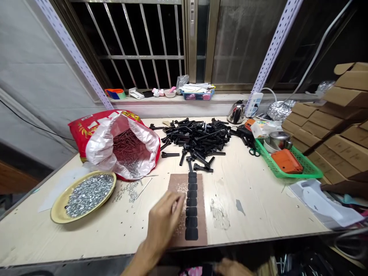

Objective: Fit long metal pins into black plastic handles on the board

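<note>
a bare left hand [163, 214] is being held above the left part of a flat brown rectangular mat [201, 238], with the fingers being kept curled and the thumb being brought close to the forefinger. the grip is being left nearly closed; whether anything small is being pinched in it cannot be told. just to its right, a straight row of flat black rounded-square pieces [191, 222] is being supported by the mat, running from near the front edge of the pale wooden tabletop [253, 218] to the far edge of the mat. small clear grains [181, 188] are being seen strewn on the mat, left of the row. a bare right hand [232, 267] is being shown blurred and partly cut off below the tabletop's front edge; the state of its grip cannot be told. beyond the mat, a loose heap of slender black plastic pieces [198, 136] is being carried by the tabletop. at the left, reddish-brown metal pins [129, 147] are being exposed in the mouth of a red white-lined sack [83, 132], and small silvery metal pieces [90, 193] are being held in a shallow yellow dish [58, 214]. at the right, an orange plastic case [286, 161] is being contained in a green perforated plastic basket [296, 175], beside stacked brown cardboard boxes [333, 157].
</note>
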`<state>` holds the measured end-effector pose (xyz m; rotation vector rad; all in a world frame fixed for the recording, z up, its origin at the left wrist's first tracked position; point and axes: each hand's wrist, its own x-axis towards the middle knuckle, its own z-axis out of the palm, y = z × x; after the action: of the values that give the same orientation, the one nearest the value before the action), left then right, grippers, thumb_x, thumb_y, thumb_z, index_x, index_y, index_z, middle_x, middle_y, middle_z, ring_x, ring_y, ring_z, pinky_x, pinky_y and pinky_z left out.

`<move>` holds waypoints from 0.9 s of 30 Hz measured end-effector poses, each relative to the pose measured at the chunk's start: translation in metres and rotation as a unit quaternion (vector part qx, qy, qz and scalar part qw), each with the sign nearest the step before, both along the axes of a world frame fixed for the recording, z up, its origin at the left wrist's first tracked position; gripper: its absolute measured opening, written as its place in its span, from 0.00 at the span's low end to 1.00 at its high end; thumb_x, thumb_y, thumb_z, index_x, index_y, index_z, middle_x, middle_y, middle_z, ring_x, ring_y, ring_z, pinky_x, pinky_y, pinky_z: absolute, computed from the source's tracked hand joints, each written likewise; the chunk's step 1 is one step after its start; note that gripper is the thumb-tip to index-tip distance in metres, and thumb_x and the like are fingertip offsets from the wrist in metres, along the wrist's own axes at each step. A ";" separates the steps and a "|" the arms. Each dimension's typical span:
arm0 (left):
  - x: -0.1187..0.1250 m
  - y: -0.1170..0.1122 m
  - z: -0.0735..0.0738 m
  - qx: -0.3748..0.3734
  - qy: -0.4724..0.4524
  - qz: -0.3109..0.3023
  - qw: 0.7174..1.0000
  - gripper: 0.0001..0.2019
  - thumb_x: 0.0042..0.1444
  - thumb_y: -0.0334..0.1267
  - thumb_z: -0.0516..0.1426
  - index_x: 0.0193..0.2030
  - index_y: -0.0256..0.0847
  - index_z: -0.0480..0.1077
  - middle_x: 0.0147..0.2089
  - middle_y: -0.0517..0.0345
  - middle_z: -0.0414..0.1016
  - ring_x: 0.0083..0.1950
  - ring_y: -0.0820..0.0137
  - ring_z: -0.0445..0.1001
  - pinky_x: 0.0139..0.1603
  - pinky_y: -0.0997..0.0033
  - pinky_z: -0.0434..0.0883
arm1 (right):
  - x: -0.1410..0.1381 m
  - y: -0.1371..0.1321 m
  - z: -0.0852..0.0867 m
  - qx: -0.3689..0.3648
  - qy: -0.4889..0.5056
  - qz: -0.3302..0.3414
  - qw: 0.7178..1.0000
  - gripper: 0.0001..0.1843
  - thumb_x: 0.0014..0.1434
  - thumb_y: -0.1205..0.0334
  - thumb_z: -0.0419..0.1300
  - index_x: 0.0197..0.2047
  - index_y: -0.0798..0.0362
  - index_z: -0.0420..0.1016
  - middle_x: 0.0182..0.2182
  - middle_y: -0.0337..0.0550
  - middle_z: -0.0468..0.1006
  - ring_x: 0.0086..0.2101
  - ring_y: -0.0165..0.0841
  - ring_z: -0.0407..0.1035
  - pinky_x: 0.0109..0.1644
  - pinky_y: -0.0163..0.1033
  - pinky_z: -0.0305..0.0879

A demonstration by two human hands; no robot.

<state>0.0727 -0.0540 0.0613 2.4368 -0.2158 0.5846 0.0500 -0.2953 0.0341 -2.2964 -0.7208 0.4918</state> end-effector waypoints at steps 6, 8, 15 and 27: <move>0.110 0.014 -0.011 0.141 0.242 0.133 0.951 0.21 0.62 0.49 0.44 0.35 0.38 0.73 0.38 0.47 0.76 0.41 0.60 0.75 0.37 0.66 0.66 | 0.052 0.004 0.043 0.001 -0.021 0.046 0.999 0.10 0.63 0.52 0.52 0.41 0.35 0.75 0.39 0.36 0.75 0.39 0.31 0.72 0.35 0.35 0.68; 0.134 0.009 -0.021 0.144 0.273 0.139 0.941 0.22 0.62 0.51 0.44 0.38 0.37 0.72 0.41 0.44 0.76 0.46 0.57 0.74 0.41 0.63 0.65 | 0.100 0.021 0.045 -0.014 -0.086 0.020 0.996 0.15 0.65 0.54 0.48 0.43 0.44 0.75 0.37 0.41 0.76 0.37 0.32 0.72 0.41 0.37 0.67; 0.170 0.001 -0.050 0.129 0.321 0.129 0.929 0.18 0.57 0.50 0.50 0.38 0.38 0.72 0.43 0.42 0.76 0.47 0.54 0.74 0.41 0.62 0.66 | 0.231 0.085 0.003 -0.247 -0.192 -0.120 0.942 0.13 0.61 0.58 0.54 0.42 0.55 0.75 0.43 0.51 0.76 0.44 0.41 0.71 0.43 0.39 0.62; 0.192 0.011 -0.044 0.080 0.264 0.130 0.952 0.12 0.59 0.39 0.47 0.38 0.38 0.69 0.44 0.46 0.76 0.46 0.60 0.74 0.41 0.67 0.66 | 0.235 0.037 -0.003 -0.160 -0.170 -0.193 0.953 0.10 0.57 0.59 0.54 0.39 0.52 0.73 0.37 0.42 0.78 0.38 0.35 0.72 0.38 0.34 0.62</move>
<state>0.2645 -0.0431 0.0176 2.6968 0.2929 0.0017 0.2854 -0.2585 0.0314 -2.7823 -0.3415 0.0272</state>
